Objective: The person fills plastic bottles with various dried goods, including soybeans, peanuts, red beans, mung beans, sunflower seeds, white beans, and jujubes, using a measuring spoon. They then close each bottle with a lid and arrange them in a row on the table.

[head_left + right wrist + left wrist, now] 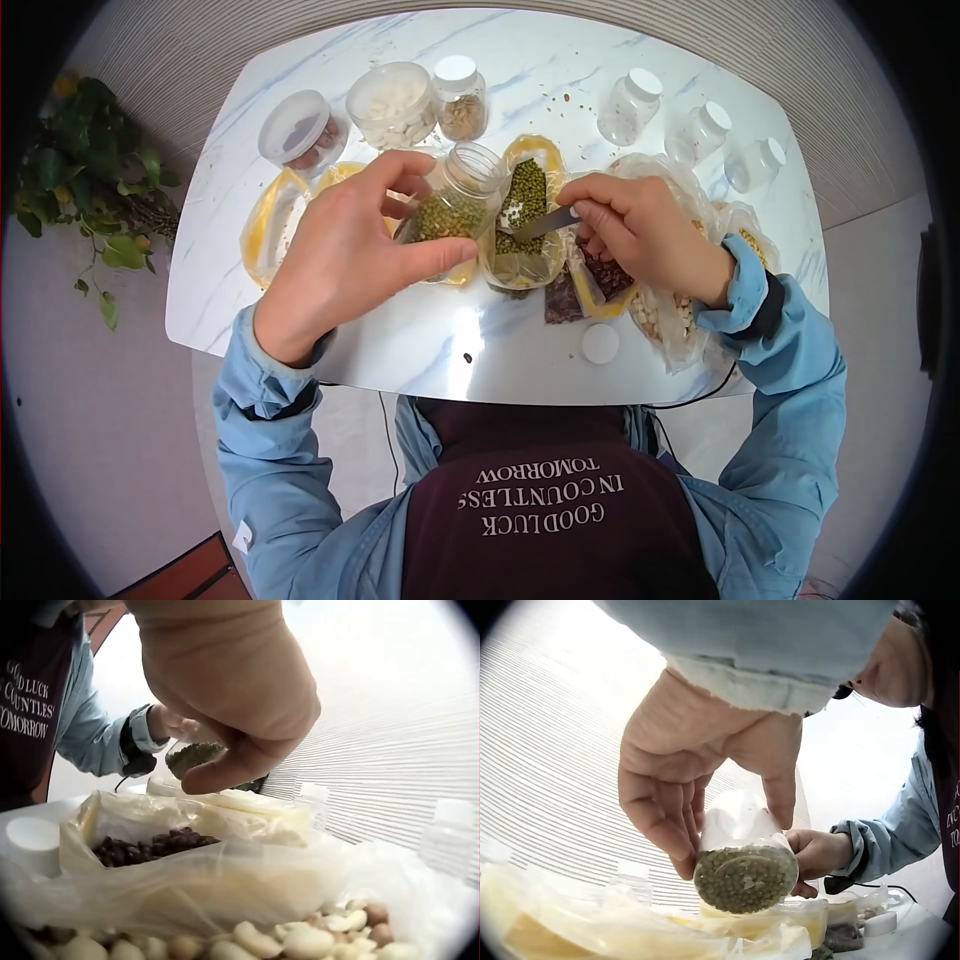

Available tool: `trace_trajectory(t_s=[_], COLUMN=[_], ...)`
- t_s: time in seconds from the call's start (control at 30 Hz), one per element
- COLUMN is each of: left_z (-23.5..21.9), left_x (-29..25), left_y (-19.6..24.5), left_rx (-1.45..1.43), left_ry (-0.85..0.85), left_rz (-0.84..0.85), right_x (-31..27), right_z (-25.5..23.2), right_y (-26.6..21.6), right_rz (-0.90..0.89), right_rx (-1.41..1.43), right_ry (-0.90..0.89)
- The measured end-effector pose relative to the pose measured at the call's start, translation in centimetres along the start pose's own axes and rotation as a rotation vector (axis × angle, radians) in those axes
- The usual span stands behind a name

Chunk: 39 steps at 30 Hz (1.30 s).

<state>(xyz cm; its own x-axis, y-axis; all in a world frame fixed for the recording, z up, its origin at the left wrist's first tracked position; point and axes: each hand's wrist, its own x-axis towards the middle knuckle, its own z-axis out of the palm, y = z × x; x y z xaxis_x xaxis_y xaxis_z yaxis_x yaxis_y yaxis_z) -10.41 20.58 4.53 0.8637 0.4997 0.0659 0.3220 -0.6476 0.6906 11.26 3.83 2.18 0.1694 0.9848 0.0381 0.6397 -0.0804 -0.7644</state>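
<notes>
My left hand point(345, 235) grips a clear jar point(474, 170) with no lid on it, tilted with its mouth toward the right. Green mung beans point(744, 881) lie in the jar, showing through its base in the left wrist view. With thumb and fingers my right hand point(650, 235) pinches the handle of a metal spoon point(548, 222). The spoon's far end is down among the mung beans in an open plastic bag point(528, 268), right beside the jar. In the right wrist view, the hand itself hides the spoon.
Right of that bag are a bag of dark red beans point(563, 298), a bag of pale beans point(648, 318) and a white lid point(600, 344). Tubs point(390, 105) and a lidded jar point(460, 100) stand at the back left. Lidded clear jars point(630, 107) line the back right.
</notes>
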Motion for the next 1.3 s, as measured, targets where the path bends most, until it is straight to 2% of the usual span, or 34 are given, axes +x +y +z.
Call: trace_trajectory(t_s=[0.13, 0.23, 0.53, 0.73, 1.03, 1.3], left_z=[0.1, 0.1, -0.2, 0.1, 0.4, 0.7], left_x=[-0.1, -0.2, -0.2, -0.3, -0.1, 0.3], left_y=[0.1, 0.1, 0.5, 0.8, 1.3, 2.0], left_rx=[0.025, 0.026, 0.016, 0.033, 0.091, 0.063], left_ry=[0.018, 0.025, -0.020, -0.057, -0.090, -0.101], left_rz=[0.011, 0.015, -0.016, -0.004, -0.026, -0.042], right_x=[0.4, 0.6, -0.6, -1.2, -1.5, -1.3], right_z=[-0.4, -0.6, -2.8, -4.4, -6.8, -6.9], right_y=[0.1, 0.5, 1.0, 1.2, -1.4, -3.3], right_rz=[0.447, 0.563, 0.532, 0.446, 0.245, 0.189], right_rx=[0.436, 0.513, 0.555, 0.562, 0.559, 0.524], right_ry=[-0.033, 0.028, 0.156, 0.210, 0.268, 0.250])
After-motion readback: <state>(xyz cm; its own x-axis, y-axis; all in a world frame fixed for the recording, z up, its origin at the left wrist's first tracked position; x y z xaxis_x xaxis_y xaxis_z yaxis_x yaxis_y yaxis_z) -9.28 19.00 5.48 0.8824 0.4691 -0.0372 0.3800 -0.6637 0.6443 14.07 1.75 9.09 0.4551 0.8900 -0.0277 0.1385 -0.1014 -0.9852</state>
